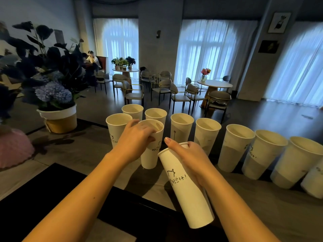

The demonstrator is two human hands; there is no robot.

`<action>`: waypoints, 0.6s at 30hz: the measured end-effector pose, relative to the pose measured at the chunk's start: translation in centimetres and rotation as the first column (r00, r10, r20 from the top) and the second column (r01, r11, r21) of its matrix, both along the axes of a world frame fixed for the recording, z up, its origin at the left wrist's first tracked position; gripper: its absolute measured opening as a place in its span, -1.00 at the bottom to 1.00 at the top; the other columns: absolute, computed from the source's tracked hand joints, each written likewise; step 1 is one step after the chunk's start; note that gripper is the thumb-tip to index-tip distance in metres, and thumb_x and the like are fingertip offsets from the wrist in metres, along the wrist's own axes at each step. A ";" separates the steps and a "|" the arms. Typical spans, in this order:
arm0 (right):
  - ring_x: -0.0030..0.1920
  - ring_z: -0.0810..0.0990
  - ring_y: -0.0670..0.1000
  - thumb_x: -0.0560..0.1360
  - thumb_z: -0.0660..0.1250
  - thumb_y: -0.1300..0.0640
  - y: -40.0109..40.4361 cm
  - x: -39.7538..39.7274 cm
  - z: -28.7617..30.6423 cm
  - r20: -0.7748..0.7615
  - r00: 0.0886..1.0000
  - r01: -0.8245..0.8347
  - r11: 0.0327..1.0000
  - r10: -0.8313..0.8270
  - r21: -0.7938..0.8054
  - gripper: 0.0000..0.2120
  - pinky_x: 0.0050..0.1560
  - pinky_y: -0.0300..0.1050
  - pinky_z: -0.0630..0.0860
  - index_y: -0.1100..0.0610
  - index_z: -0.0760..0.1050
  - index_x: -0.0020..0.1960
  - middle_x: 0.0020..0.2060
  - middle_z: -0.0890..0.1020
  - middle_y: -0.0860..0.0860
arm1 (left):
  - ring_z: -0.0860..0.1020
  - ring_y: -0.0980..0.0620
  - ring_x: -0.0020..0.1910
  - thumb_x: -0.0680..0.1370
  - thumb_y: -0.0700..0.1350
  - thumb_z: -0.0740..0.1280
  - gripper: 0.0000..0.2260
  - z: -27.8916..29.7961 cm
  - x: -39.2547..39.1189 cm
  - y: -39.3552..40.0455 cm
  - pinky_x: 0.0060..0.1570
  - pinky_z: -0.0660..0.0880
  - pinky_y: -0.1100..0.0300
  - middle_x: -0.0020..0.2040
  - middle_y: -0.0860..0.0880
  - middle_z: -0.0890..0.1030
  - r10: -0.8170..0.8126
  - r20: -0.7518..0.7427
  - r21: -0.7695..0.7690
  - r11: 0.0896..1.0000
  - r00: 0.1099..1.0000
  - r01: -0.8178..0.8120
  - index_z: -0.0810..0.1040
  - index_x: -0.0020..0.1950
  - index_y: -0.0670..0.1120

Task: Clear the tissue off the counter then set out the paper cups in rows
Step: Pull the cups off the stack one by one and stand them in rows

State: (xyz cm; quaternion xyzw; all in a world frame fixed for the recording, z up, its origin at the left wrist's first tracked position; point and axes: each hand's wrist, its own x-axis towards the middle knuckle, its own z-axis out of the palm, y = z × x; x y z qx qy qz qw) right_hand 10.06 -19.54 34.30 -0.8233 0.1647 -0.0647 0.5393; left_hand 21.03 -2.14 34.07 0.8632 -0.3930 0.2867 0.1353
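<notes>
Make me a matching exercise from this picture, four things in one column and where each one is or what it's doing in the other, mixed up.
Things
1. left hand
2. right hand
3. flower pot
4. pink object

Places or states
A. at the counter's far left edge
B. grips the rim of an upright cup
C. behind the cups, left, holding blue flowers
D. holds a tilted stack of cups

Pairs: 1-B, 2-D, 3-C, 4-A

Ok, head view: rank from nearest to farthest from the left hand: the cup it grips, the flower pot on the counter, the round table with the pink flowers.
1. Cup in the left hand, centre counter.
2. Flower pot, left.
3. Round table, far right, across the room.
</notes>
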 end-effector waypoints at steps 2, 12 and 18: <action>-0.09 0.64 -0.07 0.12 0.33 -0.61 -0.1 0.1 -0.1 -0.001 1.000 -0.004 1.000 0.004 -0.002 -0.15 -0.29 -0.19 0.47 -0.03 0.46 0.16 -0.05 0.64 -0.06 | 0.61 -0.05 0.12 0.48 -0.13 0.43 -0.86 0.1 0.5 0.0 0.35 0.26 -0.07 0.05 -0.03 0.69 0.000 0.007 -0.001 1.000 1.000 0.000 0.60 0.03 -0.01; -0.03 0.64 -0.03 0.08 0.31 -0.65 -0.2 0.5 -0.5 -0.010 1.000 -0.025 1.000 0.026 0.015 -0.01 -0.23 -0.15 0.50 0.02 0.46 0.27 0.01 0.64 -0.02 | 0.45 -0.10 0.31 0.51 -0.09 0.41 -0.60 0.1 0.3 0.0 0.34 0.30 -0.06 0.28 -0.07 0.56 -0.002 0.021 -0.029 1.000 1.000 0.003 0.47 0.34 -0.06; -0.02 0.65 0.00 0.10 0.23 -0.64 -0.5 -0.1 0.1 0.009 0.999 -0.042 0.999 0.042 0.006 0.04 -0.18 -0.13 0.50 0.09 0.48 0.30 0.03 0.67 0.02 | 0.59 0.15 0.06 0.64 0.07 0.13 -0.73 1.2 -4.1 -0.7 0.03 0.53 0.28 0.02 0.14 0.63 -0.508 -0.483 -0.548 0.810 0.713 0.206 0.55 0.20 0.04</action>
